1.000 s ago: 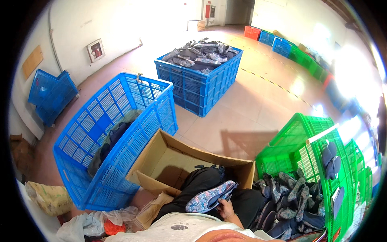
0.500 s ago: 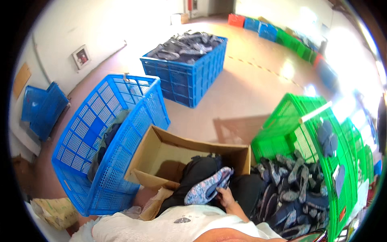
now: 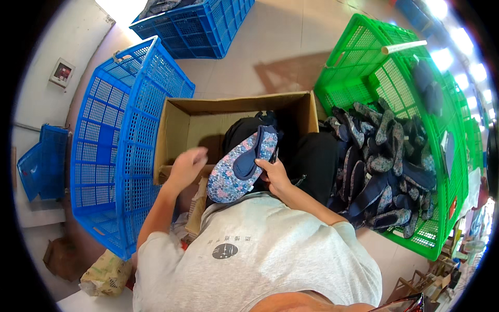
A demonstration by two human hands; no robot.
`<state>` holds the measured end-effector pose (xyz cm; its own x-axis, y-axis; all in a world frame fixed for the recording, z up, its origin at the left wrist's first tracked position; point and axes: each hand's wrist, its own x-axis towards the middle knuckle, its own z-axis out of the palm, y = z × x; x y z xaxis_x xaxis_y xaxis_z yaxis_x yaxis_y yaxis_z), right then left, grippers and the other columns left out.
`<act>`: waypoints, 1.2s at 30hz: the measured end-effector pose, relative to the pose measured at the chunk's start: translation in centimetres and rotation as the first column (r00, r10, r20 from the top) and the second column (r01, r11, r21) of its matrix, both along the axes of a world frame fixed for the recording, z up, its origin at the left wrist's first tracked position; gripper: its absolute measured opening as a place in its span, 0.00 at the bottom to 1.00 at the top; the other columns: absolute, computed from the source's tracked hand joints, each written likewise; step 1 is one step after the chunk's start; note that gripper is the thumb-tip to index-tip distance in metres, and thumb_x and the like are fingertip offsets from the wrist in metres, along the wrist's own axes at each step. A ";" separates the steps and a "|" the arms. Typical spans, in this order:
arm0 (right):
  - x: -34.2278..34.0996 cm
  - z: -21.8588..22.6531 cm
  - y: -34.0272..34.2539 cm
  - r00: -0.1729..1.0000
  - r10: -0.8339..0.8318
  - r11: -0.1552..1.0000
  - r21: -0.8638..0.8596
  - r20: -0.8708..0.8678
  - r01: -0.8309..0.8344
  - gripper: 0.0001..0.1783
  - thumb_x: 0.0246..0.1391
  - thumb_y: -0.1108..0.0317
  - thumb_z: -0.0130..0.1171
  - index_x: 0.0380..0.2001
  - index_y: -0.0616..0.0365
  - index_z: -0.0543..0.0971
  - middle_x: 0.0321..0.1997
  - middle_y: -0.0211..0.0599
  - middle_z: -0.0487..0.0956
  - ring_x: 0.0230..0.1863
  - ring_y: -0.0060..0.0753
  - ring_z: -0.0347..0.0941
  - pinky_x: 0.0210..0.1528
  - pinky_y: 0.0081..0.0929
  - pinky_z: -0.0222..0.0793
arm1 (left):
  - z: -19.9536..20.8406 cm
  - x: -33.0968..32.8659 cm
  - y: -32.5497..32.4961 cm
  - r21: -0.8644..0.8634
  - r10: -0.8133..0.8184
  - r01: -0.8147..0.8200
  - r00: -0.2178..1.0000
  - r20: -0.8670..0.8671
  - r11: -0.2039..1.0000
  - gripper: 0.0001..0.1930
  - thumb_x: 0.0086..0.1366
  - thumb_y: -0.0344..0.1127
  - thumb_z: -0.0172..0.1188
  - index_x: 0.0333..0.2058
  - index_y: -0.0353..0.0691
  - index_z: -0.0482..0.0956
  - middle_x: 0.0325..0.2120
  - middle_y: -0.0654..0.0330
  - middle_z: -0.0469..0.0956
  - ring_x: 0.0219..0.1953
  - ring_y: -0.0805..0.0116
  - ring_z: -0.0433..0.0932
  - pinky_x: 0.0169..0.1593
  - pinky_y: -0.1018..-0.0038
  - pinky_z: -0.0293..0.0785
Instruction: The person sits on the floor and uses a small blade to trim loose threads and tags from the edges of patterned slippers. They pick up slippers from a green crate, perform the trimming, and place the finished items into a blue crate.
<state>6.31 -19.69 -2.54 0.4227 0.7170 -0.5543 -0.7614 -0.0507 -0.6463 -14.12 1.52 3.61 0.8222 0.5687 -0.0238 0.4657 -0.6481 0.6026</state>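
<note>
left hand (image 3: 190, 165) newly in view, grip unclear, right hand (image 3: 275, 174) in pinch grip on floral slipper (image 3: 227, 174)

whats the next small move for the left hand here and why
I'd probably bring the left hand in to steady the broad lower-left end of the floral shoe. The right hand alone grips it, thumb at the opening, leaving that end free of any hand, while the left hand is apart from it with nothing visible held.

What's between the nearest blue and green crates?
The head view shows an open cardboard box, trousered legs, the left hand, and the right hand holding a flowered slipper.
</note>
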 end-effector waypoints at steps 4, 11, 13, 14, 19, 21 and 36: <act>-2.0 2.1 -0.4 0.996 0.069 0.998 -0.001 0.056 -0.069 0.15 0.54 0.70 0.66 0.43 0.52 0.73 0.29 0.23 0.75 0.19 0.13 0.62 0.17 0.15 0.52 | 1.9 7.8 -2.0 -0.355 0.023 0.045 0.983 0.184 0.934 0.17 0.60 0.29 0.64 0.48 0.35 0.79 0.43 0.55 0.79 0.48 0.65 0.79 0.54 0.70 0.74; -0.6 1.2 -2.4 0.985 0.167 0.981 -0.104 0.037 -0.163 0.17 0.56 0.69 0.66 0.47 0.55 0.73 0.29 0.25 0.75 0.22 0.13 0.63 0.17 0.14 0.50 | -0.9 12.6 -5.0 -0.178 -0.130 0.135 0.991 0.037 0.975 0.24 0.51 0.31 0.70 0.49 0.39 0.78 0.40 0.54 0.77 0.45 0.58 0.77 0.50 0.66 0.74; 0.6 0.8 -3.0 0.985 0.170 0.975 -0.151 0.018 -0.165 0.17 0.56 0.68 0.66 0.47 0.55 0.74 0.29 0.26 0.75 0.23 0.13 0.65 0.17 0.13 0.50 | -1.6 12.8 -5.2 -0.195 -0.111 0.122 0.992 0.065 0.973 0.25 0.51 0.29 0.70 0.50 0.40 0.78 0.38 0.55 0.76 0.42 0.60 0.76 0.49 0.67 0.74; 1.1 0.4 -3.4 0.985 0.172 0.970 -0.174 0.009 -0.168 0.17 0.56 0.68 0.66 0.46 0.55 0.74 0.29 0.26 0.75 0.23 0.14 0.65 0.17 0.12 0.50 | -1.8 12.9 -5.3 -0.203 -0.100 0.114 0.992 0.079 0.972 0.25 0.51 0.29 0.70 0.50 0.40 0.78 0.36 0.55 0.76 0.41 0.60 0.76 0.49 0.68 0.74; 3.3 -0.3 -5.2 0.975 0.194 0.954 -0.253 0.107 -0.162 0.14 0.53 0.72 0.64 0.43 0.55 0.75 0.28 0.26 0.79 0.22 0.13 0.65 0.18 0.13 0.51 | -1.9 13.0 -5.4 -0.311 -0.072 0.093 0.994 0.077 0.946 0.28 0.51 0.26 0.67 0.54 0.45 0.77 0.33 0.58 0.73 0.36 0.64 0.72 0.45 0.71 0.73; 4.0 -0.1 -4.7 0.968 0.087 0.979 -0.199 0.237 -0.040 0.17 0.56 0.72 0.62 0.50 0.54 0.76 0.31 0.27 0.80 0.20 0.11 0.62 0.18 0.13 0.51 | -1.3 13.2 -5.2 -0.301 -0.110 0.121 0.993 0.051 0.946 0.28 0.51 0.26 0.66 0.54 0.46 0.77 0.33 0.58 0.73 0.36 0.64 0.71 0.44 0.71 0.72; 9.2 -1.3 2.0 0.747 0.073 0.996 -0.092 0.660 -0.016 0.07 0.55 0.74 0.62 0.36 0.64 0.77 0.31 0.31 0.79 0.29 0.20 0.76 0.34 0.21 0.72 | -2.0 15.9 -2.9 -0.134 -0.394 0.409 0.910 0.128 0.902 0.17 0.51 0.32 0.69 0.41 0.41 0.78 0.40 0.56 0.75 0.49 0.55 0.73 0.55 0.63 0.68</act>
<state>15.47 -17.69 -3.87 0.6724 0.7126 -0.2000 -0.1389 -0.1438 -0.9798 1.78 -1.34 1.62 0.9827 0.1851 0.0054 0.1209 -0.6632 0.7386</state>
